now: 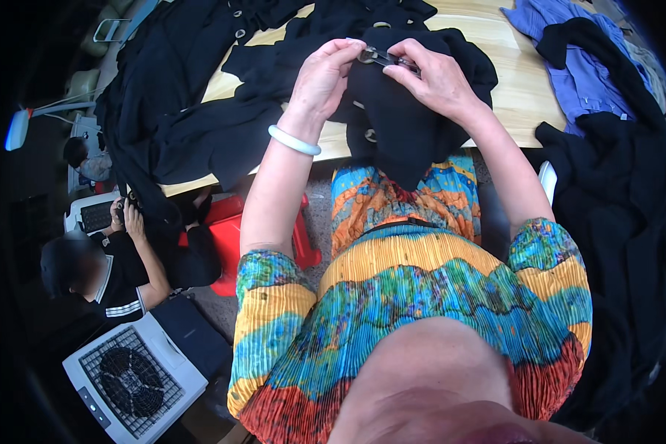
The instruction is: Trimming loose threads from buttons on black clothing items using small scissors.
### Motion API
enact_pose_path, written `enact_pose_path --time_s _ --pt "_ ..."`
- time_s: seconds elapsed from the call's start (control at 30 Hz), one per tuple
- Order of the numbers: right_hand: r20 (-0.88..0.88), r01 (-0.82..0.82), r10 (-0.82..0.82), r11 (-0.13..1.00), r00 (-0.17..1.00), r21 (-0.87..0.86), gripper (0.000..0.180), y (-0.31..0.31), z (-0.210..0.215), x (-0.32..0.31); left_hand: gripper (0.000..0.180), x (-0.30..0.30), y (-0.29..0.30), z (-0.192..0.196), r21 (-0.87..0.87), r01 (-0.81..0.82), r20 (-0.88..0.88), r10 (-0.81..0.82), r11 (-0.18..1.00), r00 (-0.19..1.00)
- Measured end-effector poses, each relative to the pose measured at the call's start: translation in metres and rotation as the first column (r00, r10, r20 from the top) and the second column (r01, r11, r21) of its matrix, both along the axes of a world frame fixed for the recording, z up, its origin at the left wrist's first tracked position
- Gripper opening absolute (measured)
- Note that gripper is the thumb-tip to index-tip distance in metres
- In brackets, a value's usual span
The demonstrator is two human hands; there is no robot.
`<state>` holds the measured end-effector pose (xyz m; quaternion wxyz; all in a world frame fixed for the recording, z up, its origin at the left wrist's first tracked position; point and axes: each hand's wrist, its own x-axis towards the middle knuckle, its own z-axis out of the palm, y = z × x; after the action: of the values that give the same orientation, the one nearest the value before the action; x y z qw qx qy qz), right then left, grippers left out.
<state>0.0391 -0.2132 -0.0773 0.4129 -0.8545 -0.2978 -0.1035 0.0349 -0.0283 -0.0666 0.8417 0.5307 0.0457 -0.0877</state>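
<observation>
A black garment (414, 111) with large round buttons lies over the table edge in front of me and hangs down toward my lap. My left hand (325, 78), with a pale bangle (294, 140) on its wrist, pinches the garment beside a button (366, 55). My right hand (435, 80) is closed around small thread snips (385, 58), whose tips point left at that button. Whether the blades touch a thread is too small to tell. Lower on the cloth another button (370, 135) shows.
More black garments (177, 140) cover the left of the wooden table (522, 81). Purple clothing (570, 74) and black cloth (599, 170) hang at the right. A person (126, 259) works at the left near a red stool (229, 237) and a grey-white fan unit (137, 381).
</observation>
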Motion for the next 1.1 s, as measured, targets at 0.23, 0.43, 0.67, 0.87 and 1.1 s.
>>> enact_pose_path --time_s 0.23,0.43,0.67,0.87,1.1 --pt "0.04 -0.013 0.013 1.0 0.999 -0.01 0.026 0.004 0.001 0.004 0.007 0.004 0.002 0.0 -0.062 0.117 0.028 -0.115 0.991 0.993" --pt "-0.083 -0.027 0.032 0.998 0.996 0.057 0.021 0.006 -0.003 0.004 0.008 0.008 0.008 -0.003 -0.199 0.129 -0.038 -0.14 0.971 0.989" --pt "-0.353 0.085 0.076 0.904 0.933 0.42 0.025 -0.002 -0.016 0.019 0.016 0.01 0.021 -0.023 -0.239 0.061 -0.212 -0.113 0.969 0.971" --pt "-0.384 0.154 0.027 0.888 0.923 0.432 0.031 -0.003 -0.012 0.014 0.029 -0.007 0.003 -0.033 0.14 0.028 -0.133 -0.009 0.99 0.991" --pt "-0.267 0.023 0.103 0.902 0.958 0.431 0.056 -0.005 0.012 -0.005 0.026 -0.012 0.002 -0.014 -0.384 0.044 -0.028 -0.059 0.922 0.998"
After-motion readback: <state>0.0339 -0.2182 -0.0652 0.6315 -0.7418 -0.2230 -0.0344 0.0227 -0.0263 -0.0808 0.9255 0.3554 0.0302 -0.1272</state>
